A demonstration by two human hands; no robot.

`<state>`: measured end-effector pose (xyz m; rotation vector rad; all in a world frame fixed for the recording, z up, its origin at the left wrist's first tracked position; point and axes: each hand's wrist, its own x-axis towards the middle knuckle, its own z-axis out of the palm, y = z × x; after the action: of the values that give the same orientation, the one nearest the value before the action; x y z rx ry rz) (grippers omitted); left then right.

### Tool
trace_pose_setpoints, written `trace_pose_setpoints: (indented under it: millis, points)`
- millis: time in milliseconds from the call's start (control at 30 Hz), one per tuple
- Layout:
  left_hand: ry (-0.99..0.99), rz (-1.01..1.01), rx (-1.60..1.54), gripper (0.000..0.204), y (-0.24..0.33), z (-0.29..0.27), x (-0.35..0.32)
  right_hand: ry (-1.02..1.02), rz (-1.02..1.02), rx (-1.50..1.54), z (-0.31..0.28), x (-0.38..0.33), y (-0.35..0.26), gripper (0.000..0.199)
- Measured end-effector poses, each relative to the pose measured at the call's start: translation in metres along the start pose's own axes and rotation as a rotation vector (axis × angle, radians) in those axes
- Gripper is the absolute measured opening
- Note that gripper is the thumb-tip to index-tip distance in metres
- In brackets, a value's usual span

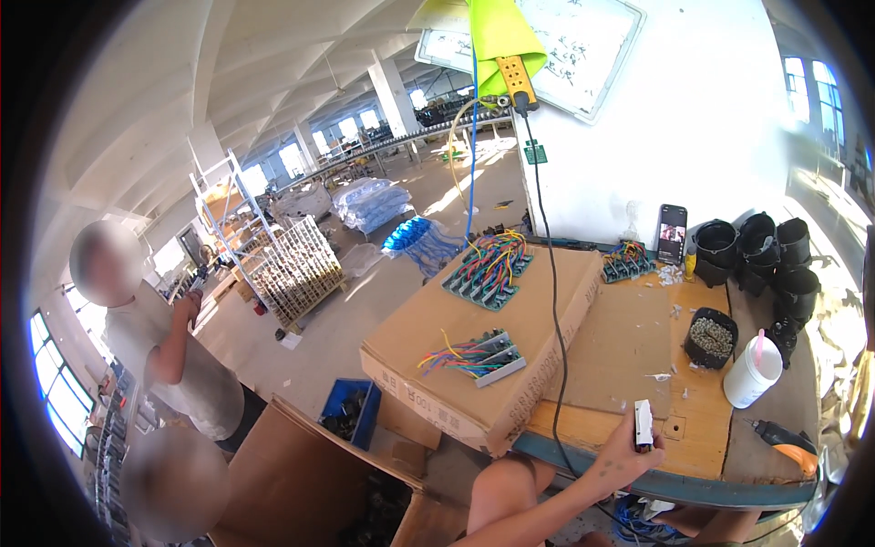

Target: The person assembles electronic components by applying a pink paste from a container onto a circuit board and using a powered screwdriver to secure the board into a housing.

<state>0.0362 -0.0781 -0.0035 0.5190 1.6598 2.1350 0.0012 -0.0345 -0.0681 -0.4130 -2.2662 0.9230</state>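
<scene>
Left hand (622, 459), its fingers grasping a white rectangular block (643, 421); beyond them, a flat brown cardboard sheet (612, 351). Right hand: finger state cannot be told.

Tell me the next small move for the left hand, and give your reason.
Probably ease the small white rectangular piece inward, over the flat brown cardboard sheet: the left hand grips it near the front edge of the yellowish wooden table, where a slip might drop it, and the sheet lies just beyond.
</scene>
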Motion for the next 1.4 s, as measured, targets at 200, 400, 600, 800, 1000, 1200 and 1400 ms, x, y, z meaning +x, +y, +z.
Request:
trace_pose_setpoints:
  millis: [200, 400, 600, 800, 1000, 1200, 1400]
  points:
    - [0.018, -0.02, -0.014, 0.065, -0.005, 0.0, 0.0, -0.004, -0.02, 0.004, -0.004, 0.001, 0.004, 0.03]
    - [0.044, -0.011, 0.019, 0.047, 0.001, 0.003, -0.001, 0.003, -0.014, -0.009, -0.003, -0.001, 0.01, 0.03]
    - [0.039, 0.02, 0.027, 0.046, -0.008, 0.004, 0.0, 0.015, -0.017, -0.008, -0.004, -0.002, 0.011, 0.03]
    - [0.068, -0.006, -0.013, 0.041, -0.028, 0.003, 0.01, 0.026, -0.028, -0.055, 0.002, 0.006, 0.019, 0.029]
    - [0.009, -0.112, -0.052, 0.044, -0.018, 0.005, 0.002, 0.013, -0.004, -0.029, -0.001, 0.01, 0.012, 0.029]
    - [0.155, -0.056, 0.055, 0.04, -0.014, -0.009, 0.002, -0.109, -0.027, -0.063, 0.004, -0.004, 0.023, 0.029]
    - [0.05, -0.09, 0.043, 0.06, 0.0, -0.013, 0.003, -0.453, -0.102, -0.102, -0.019, -0.076, 0.101, 0.029]
